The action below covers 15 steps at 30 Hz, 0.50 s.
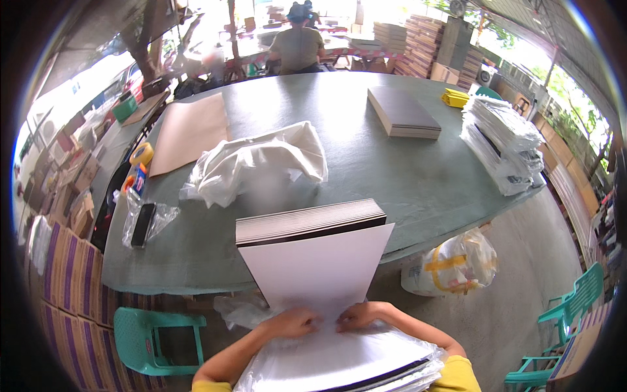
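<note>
My left hand (299,321) and my right hand (354,316) are close together near my body, fingers curled in at the mouth of a clear plastic bag (339,349). A white board (317,264) runs down between them, its lower part at the plastic. Its upper end leans against a thick stack of dark-faced boards (310,222) at the table's near edge. Below my hands, on my lap, lie plastic-covered boards (398,379). The fingertips are partly hidden, and glare washes out the board between them.
The green table (281,189) carries crumpled white plastic (268,160), brown paper (192,130), a phone (143,225), tape (141,154), a dark board stack (405,112) and bagged packs (501,144). A green chair (157,340) and a filled plastic sack (450,264) stand near. A person (297,46) sits beyond.
</note>
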{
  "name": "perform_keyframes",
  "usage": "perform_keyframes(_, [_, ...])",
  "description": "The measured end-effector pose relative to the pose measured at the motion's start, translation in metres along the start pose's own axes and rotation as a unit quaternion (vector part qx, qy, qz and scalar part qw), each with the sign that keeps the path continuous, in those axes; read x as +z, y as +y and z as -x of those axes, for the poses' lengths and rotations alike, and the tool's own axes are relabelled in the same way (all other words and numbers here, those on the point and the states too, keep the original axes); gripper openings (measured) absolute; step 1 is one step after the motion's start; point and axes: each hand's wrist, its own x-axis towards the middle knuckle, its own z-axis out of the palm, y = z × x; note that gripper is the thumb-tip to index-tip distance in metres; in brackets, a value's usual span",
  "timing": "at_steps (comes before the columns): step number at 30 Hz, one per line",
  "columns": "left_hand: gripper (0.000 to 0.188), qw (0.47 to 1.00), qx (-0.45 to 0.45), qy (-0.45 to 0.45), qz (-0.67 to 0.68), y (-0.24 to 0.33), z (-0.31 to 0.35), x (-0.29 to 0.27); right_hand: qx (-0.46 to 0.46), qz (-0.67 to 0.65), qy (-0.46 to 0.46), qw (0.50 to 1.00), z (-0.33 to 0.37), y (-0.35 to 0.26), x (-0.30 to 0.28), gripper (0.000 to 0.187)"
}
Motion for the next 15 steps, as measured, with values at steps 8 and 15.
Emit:
perform_keyframes(8, [0.039, 0.883, 0.235, 0.397, 0.08, 0.118, 0.011, -0.12, -0.348, -0.358, 0.234, 0.834, 0.05, -0.103, -0.071, 0.029])
perform_keyframes(15, [0.029, 0.858, 0.06, 0.379, 0.341, 0.067, 0.02, -0.075, -0.396, -0.557, 0.297, 0.667, 0.039, -0.112, -0.044, 0.014])
